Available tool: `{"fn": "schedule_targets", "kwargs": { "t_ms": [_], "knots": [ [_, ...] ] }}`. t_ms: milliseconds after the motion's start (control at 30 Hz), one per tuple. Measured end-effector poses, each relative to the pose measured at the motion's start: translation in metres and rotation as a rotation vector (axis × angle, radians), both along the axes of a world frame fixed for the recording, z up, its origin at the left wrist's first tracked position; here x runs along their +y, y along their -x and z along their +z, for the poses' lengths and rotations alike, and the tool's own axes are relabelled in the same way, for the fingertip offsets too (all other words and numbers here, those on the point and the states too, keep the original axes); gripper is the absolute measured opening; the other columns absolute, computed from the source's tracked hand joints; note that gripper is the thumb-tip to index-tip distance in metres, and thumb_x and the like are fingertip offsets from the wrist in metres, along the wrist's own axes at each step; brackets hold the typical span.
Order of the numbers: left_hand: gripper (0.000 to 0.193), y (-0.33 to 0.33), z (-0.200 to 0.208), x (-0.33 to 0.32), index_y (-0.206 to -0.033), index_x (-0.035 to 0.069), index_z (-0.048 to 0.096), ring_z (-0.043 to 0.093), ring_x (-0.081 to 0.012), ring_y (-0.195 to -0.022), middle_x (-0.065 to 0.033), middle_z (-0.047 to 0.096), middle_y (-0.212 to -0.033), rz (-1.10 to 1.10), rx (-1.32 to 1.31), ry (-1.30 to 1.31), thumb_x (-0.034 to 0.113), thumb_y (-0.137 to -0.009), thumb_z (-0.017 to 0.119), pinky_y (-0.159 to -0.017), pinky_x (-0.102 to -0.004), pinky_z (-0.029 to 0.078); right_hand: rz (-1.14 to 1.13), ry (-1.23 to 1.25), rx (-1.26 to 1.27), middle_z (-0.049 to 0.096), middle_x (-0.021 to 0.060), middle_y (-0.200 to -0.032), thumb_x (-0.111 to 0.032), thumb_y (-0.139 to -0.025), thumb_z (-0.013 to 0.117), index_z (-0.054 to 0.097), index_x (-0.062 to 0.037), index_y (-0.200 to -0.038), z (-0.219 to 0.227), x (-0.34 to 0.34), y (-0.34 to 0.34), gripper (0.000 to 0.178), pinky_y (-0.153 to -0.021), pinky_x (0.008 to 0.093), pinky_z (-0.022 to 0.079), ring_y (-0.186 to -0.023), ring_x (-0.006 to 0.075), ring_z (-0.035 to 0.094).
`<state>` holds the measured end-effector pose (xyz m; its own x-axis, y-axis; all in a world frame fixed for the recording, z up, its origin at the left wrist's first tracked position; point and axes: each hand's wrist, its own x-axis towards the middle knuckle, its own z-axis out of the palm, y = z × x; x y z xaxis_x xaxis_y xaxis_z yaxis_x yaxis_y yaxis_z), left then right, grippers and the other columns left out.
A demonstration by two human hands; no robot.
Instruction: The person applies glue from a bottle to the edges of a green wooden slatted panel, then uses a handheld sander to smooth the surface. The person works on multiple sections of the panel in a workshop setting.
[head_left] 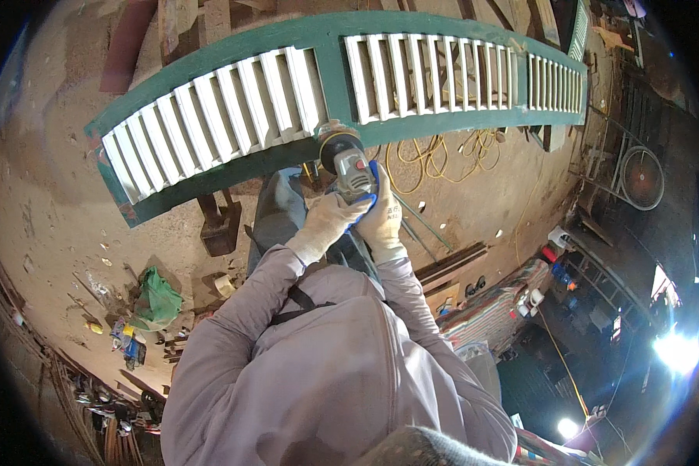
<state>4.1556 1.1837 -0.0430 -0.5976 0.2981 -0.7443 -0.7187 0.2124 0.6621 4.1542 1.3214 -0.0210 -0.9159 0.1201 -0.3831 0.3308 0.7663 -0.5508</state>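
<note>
Both hands wear pale work gloves with blue on the finger and palm side. My left hand (pixel 326 224) and my right hand (pixel 381 210) close round the grey body of an angle grinder (pixel 355 172) in front of me. Its round head overlaps the near edge of a long green shutter (pixel 336 84) at a crosspiece; whether the disc touches the wood I cannot tell. White slats (pixel 237 107) fill the shutter's openings. My gloved fingers hide the rear of the tool.
A stand (pixel 220 225) is beneath the shutter's left part. Yellow cable (pixel 423 167) lies coiled on the floor behind it. At left are a green bag (pixel 159 297) and scraps. Right of me lie long bars (pixel 452 264); a spoked wheel (pixel 641 178) stands further off.
</note>
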Motion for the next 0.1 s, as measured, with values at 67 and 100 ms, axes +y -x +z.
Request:
{"fn": "schedule_targets", "kwargs": {
  "t_ms": [67, 100],
  "knots": [
    [0.064, 0.015, 0.007, -0.009, -0.113, 0.011, 0.076, 0.074, -0.0274, -0.090, -0.0111, 0.078, -0.096, -0.015, -0.067, 0.016, 0.068, -0.083, 0.075, -0.079, -0.0372, 0.054, -0.029, 0.008, 0.008, 0.067, 0.0256, -0.129, -0.031, -0.083, 0.082, 0.045, -0.0064, -0.150, 0.002, -0.006, 0.011, 0.081, -0.095, 0.0435, 0.054, -0.115, 0.0412, 0.068],
    [0.062, 0.007, -0.013, -0.002, -0.109, 0.015, 0.079, 0.075, -0.0280, -0.088, -0.0105, 0.079, -0.095, -0.025, -0.091, 0.053, 0.070, -0.080, 0.076, -0.078, -0.0370, 0.055, -0.010, 0.008, 0.016, 0.067, 0.0256, -0.129, -0.031, -0.083, 0.082, 0.045, -0.0064, -0.150, 0.004, -0.009, 0.017, 0.081, -0.095, 0.0435, 0.054, -0.115, 0.0412, 0.068]
  ]
}}
